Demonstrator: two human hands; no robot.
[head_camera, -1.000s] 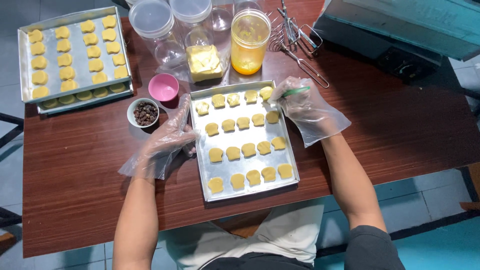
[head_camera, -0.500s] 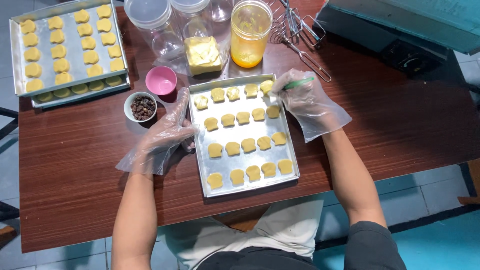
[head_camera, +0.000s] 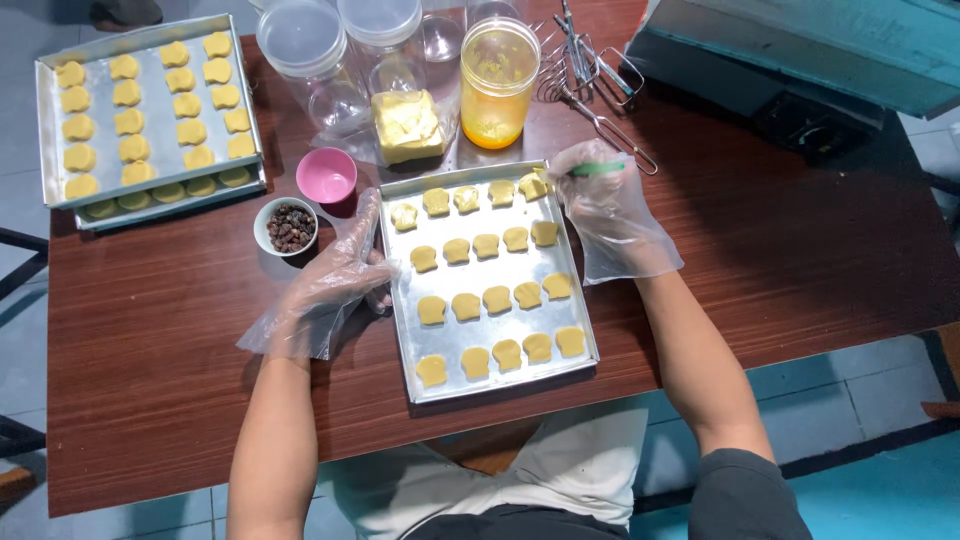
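On the brown counter sits my baking tray of dough pieces. Left hand, gloved, rests at its left rim, fingers apart, likely steadying it. Right hand reaches the far right corner, fingers clamped on a green brush over a dough piece, wrist bent inward.

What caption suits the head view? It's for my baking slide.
Gloved right hand brushes dough pieces on a metal tray with a green brush; left hand steadies it.
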